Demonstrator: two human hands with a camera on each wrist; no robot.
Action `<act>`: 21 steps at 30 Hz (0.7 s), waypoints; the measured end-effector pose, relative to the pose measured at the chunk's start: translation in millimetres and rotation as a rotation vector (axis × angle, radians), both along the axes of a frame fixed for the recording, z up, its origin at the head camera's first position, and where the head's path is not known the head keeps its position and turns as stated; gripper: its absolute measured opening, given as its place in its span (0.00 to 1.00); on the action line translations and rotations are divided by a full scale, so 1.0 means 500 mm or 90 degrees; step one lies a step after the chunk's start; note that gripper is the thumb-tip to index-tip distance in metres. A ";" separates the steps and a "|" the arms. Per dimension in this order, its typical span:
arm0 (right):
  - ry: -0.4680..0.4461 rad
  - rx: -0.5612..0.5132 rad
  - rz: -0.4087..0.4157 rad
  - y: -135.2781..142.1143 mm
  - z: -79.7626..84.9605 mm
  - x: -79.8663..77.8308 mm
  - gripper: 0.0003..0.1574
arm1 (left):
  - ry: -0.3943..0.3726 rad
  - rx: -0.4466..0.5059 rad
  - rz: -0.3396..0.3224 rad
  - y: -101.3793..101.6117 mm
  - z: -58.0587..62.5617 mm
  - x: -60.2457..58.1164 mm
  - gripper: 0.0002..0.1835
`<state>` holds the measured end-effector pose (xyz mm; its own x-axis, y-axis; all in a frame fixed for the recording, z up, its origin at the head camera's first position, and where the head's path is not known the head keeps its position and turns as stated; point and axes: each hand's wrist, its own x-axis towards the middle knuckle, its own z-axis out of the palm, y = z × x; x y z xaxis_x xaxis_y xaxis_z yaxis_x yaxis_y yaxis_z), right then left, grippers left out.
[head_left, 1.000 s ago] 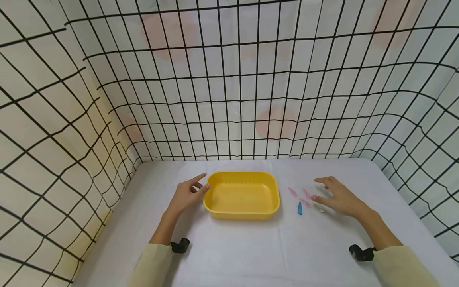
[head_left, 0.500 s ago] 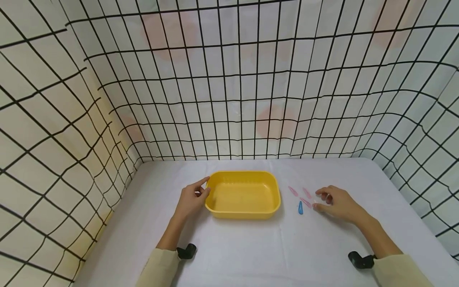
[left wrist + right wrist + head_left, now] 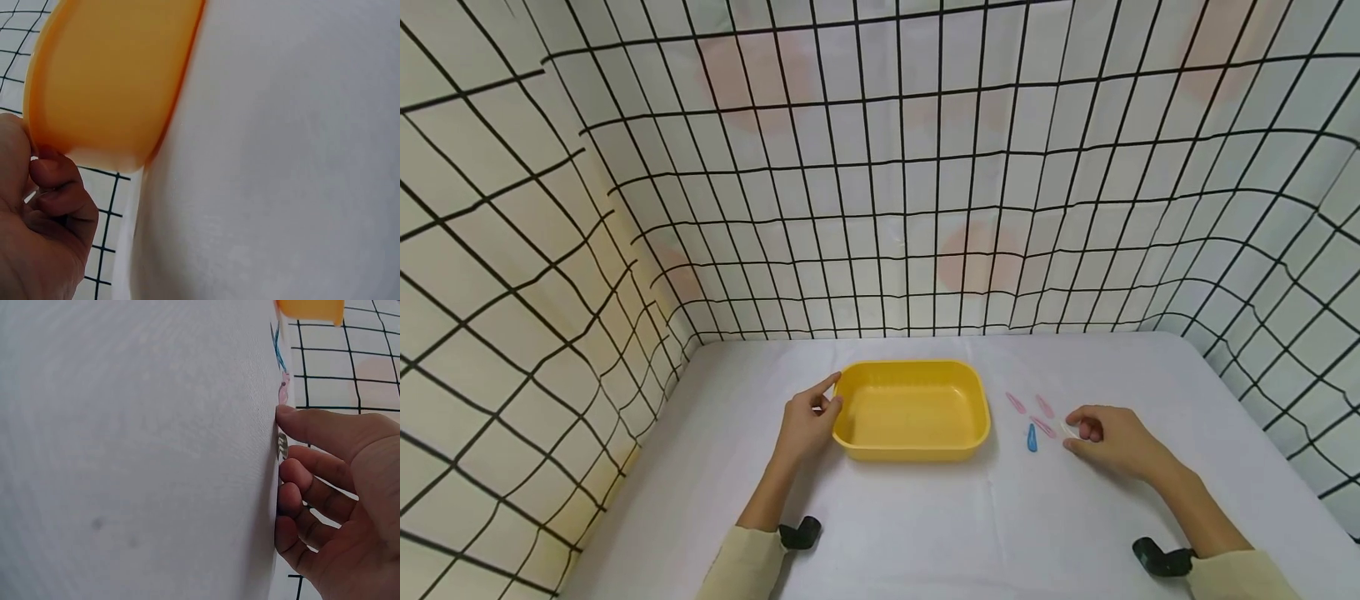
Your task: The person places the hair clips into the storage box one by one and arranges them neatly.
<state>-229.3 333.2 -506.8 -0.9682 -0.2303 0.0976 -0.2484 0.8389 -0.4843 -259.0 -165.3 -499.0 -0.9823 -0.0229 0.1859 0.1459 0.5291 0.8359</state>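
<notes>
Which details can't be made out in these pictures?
Pale clip: partly hidden by the right hand in the head view; whether it is pinched is unclear.
Blue clip: seen nearly edge-on in the right wrist view, so its face is lost.
Yellow tray: cut off by the top edge in both wrist views.
Left hand: cut off by the left wrist view's edges.

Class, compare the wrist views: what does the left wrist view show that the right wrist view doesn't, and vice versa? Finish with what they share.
Only the left wrist view: the left hand, touching the tray.

Only the right wrist view: the right hand; an olive clip between its thumb and fingers; a pink clip; a blue clip.

Both: the tray, just a small part of it in the right wrist view; the white cloth; the black grid.
</notes>
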 end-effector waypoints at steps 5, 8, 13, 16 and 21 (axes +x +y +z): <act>0.001 0.002 0.005 0.001 0.003 0.000 0.17 | -0.002 0.013 0.002 0.000 -0.003 0.000 0.24; -0.001 0.008 0.008 0.002 0.003 0.000 0.17 | -0.005 0.016 0.001 0.000 -0.002 -0.002 0.24; 0.000 0.010 0.009 0.000 0.003 0.005 0.16 | -0.007 0.016 0.002 0.000 -0.002 -0.004 0.23; 0.001 0.012 0.007 -0.002 0.003 0.007 0.14 | -0.005 0.016 0.004 -0.001 -0.003 -0.004 0.23; -0.001 0.016 0.003 -0.005 0.006 0.007 0.11 | -0.004 0.016 0.007 -0.002 -0.004 -0.005 0.24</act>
